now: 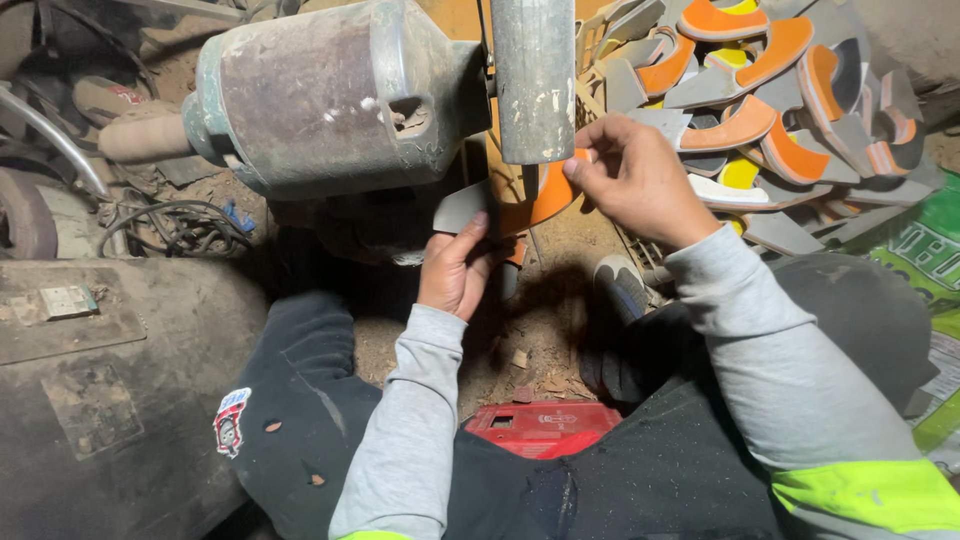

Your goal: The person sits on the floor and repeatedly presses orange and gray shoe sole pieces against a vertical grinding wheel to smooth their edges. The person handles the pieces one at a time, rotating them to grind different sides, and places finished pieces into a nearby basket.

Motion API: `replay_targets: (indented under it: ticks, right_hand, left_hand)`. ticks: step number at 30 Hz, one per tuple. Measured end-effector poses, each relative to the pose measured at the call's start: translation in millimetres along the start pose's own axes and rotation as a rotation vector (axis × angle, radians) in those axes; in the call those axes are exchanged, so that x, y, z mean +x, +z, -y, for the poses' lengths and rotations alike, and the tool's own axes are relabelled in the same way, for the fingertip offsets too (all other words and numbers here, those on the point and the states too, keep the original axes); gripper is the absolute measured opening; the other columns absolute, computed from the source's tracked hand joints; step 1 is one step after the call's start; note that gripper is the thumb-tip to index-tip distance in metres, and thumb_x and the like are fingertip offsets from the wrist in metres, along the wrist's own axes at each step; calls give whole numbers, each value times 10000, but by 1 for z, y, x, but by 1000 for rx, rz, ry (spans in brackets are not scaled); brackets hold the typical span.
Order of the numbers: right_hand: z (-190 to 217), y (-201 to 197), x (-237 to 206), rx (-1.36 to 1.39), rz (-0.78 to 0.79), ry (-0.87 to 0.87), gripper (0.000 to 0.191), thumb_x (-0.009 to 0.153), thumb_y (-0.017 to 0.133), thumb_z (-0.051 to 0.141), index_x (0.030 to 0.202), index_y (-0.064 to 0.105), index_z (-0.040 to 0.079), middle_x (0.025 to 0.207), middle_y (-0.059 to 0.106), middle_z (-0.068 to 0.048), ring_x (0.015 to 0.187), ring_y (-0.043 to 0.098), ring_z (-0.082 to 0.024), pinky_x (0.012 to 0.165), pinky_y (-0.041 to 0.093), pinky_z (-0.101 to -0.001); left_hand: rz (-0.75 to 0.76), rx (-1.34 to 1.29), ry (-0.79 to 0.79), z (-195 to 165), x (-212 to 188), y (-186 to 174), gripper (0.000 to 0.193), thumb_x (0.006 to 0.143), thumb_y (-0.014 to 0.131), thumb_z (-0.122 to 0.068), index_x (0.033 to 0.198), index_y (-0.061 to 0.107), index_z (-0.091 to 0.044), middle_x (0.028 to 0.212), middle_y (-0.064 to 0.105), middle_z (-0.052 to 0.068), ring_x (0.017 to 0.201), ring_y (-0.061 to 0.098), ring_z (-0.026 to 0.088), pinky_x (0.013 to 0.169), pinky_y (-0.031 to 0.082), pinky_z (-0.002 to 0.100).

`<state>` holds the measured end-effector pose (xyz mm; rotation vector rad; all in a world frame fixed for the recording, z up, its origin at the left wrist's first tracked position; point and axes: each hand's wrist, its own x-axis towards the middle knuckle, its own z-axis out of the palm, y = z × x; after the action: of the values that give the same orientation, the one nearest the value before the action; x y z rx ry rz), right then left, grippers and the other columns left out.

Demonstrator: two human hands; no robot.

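Note:
A curved orange and grey shoe-sole piece [530, 200] is held up against the underside of a grey grinding wheel [534, 80]. My left hand [458, 268] grips its grey lower-left end. My right hand [636, 180] pinches its orange right end beside the wheel. The wheel sits on a worn greenish motor housing [320, 95] at the top left. Part of the piece is hidden behind the wheel.
A heap of orange, grey and yellow sole pieces [770, 110] lies at the top right. A red plastic box [542, 428] sits between my knees on the dusty ground. Cables [170, 225] and a dark metal body [100, 400] fill the left. A green sack [925, 250] lies right.

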<state>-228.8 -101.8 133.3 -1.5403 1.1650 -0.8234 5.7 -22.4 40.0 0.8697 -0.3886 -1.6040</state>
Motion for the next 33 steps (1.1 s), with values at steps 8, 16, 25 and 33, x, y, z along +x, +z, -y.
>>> replay_targets:
  ticks: [8, 16, 25, 33]
  right_hand:
    - [-3, 20, -20, 15, 27, 35, 227, 951, 714, 146, 1066, 625, -29, 794, 591, 9, 656, 582, -54, 565, 501, -224]
    - [11, 9, -26, -128, 297, 79, 175, 883, 722, 114, 998, 644, 8, 825, 711, -18, 749, 711, -94, 686, 576, -262]
    - [19, 6, -30, -107, 358, 36, 230, 839, 757, 52, 1004, 605, 3, 906, 688, -62, 860, 695, -116, 742, 570, -281]
    - [14, -4, -25, -146, 362, -61, 255, 839, 761, 59, 1030, 600, 7, 913, 682, -52, 829, 672, -102, 718, 558, -263]
  left_hand:
    - [15, 53, -15, -18, -11, -16, 195, 976, 723, -150, 1059, 693, 25, 1000, 728, 106, 845, 704, 218, 728, 584, 378]
    - [-14, 295, 63, -49, -39, 0, 247, 917, 708, -110, 1121, 723, 28, 991, 736, 113, 841, 684, 200, 719, 554, 347]
    - [221, 740, 391, -82, -64, 33, 345, 770, 755, 126, 1064, 735, -55, 1182, 636, 41, 1094, 623, 125, 973, 488, 241]
    - [197, 704, 381, -73, -60, 32, 235, 863, 727, 30, 1091, 741, -23, 1155, 674, 46, 1073, 638, 135, 978, 504, 266]
